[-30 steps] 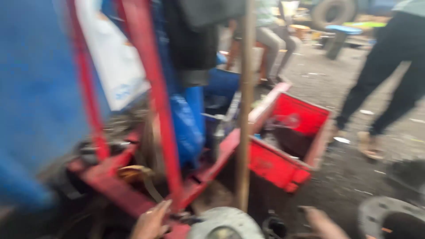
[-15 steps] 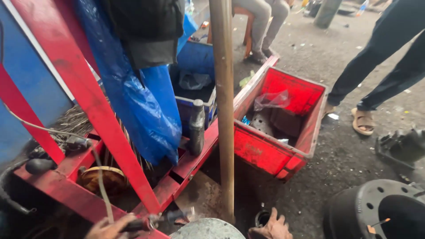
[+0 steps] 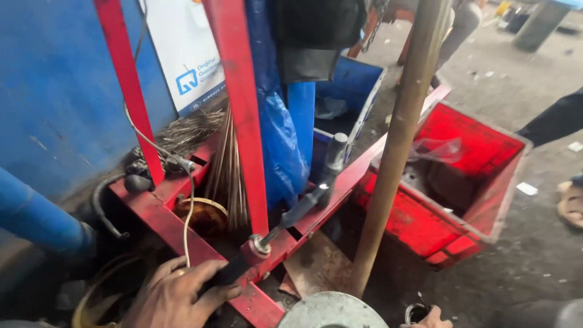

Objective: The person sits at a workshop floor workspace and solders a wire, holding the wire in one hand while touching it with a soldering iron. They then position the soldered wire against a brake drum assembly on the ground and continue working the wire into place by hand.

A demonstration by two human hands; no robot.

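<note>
My left hand [image 3: 176, 294] is at the bottom left, closed around the black grip of a long metal lever [image 3: 297, 209]. The lever rises to the right, across the red steel frame [image 3: 240, 121], to a grey cylinder [image 3: 335, 152]. Only the fingertips of my right hand [image 3: 432, 317] show at the bottom edge, next to a small metal ring [image 3: 415, 312] on the ground. I cannot tell whether they hold anything. A grey round metal disc [image 3: 331, 311] lies between my hands, at the foot of a brown upright pole [image 3: 398, 146].
A red plastic crate [image 3: 467, 182] with dark parts stands at the right, and a blue crate [image 3: 355, 91] sits behind the frame. Blue plastic sheeting, a bundle of thin sticks [image 3: 228, 164], a cable and a blue pipe [image 3: 36, 212] crowd the left. Another person's leg and sandalled foot [image 3: 571, 203] are at the far right.
The view has swung left and closer to the red frame. My left hand, with fingers spread a second ago, now grips the lever's black handle. My right hand stays low by the ring.
</note>
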